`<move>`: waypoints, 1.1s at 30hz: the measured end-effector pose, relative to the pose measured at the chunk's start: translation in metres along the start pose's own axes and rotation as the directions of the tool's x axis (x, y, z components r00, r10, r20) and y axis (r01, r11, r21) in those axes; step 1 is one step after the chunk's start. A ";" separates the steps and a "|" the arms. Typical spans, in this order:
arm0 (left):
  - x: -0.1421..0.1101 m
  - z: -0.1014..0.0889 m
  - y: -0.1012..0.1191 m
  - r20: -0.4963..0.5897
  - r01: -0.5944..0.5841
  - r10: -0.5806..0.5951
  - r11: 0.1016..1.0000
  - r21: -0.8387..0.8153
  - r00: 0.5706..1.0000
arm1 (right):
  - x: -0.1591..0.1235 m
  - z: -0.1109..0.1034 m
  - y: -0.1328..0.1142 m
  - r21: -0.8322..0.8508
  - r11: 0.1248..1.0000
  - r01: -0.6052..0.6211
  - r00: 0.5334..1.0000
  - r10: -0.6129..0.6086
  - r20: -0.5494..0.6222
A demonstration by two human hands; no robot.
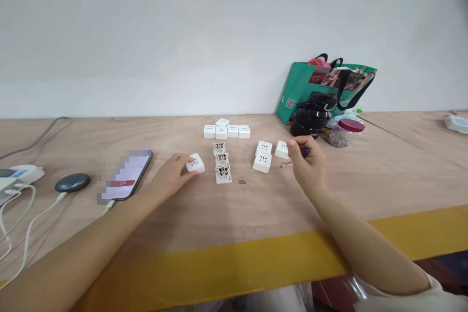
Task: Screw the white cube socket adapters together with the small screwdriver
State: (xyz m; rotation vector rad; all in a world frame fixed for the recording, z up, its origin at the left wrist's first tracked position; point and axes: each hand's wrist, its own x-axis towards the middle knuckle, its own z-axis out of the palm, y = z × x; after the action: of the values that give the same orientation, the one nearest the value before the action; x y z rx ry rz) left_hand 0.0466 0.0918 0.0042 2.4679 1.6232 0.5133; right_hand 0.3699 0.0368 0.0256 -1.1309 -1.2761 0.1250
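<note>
My left hand (170,174) grips a white square socket module (195,163) by its side, on the wooden tabletop. My right hand (308,165) is shut on a small dark-handled tool (304,152), and the shaft is hidden by my fingers. Just left of that hand lies a white socket module (281,149), with two more (262,155) beside it. Tiny brown screws (283,164) lie below my right fingers. Between my hands stands a column of three open socket bases with copper contacts (222,162). Farther back, several assembled white modules (221,130) form a row.
A phone (126,174) with a blurred screen lies on a cable at the left, near a dark round puck (72,182) and a white device (22,174). A black bottle (313,115) and a green bag (321,85) stand against the wall.
</note>
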 end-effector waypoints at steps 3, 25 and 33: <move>-0.040 0.007 0.037 0.078 -0.071 0.088 0.978 -0.196 0.993 | -0.007 0.015 -0.024 0.394 0.867 -0.305 0.950 0.246 0.194; -0.047 0.026 0.094 0.185 -0.223 0.322 0.882 -0.416 0.928 | -0.039 0.037 -0.054 0.293 0.925 -0.242 0.889 0.091 0.448; -0.048 0.040 0.087 0.126 -0.298 0.369 0.875 -0.382 0.921 | -0.051 0.045 -0.057 0.371 0.928 -0.024 0.852 -0.175 0.493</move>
State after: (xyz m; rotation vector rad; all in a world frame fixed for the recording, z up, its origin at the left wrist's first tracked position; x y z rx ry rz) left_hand 0.1183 0.0151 -0.0165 2.4297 0.9298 0.5306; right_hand 0.2881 0.0031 0.0256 -0.7358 -1.6899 0.6220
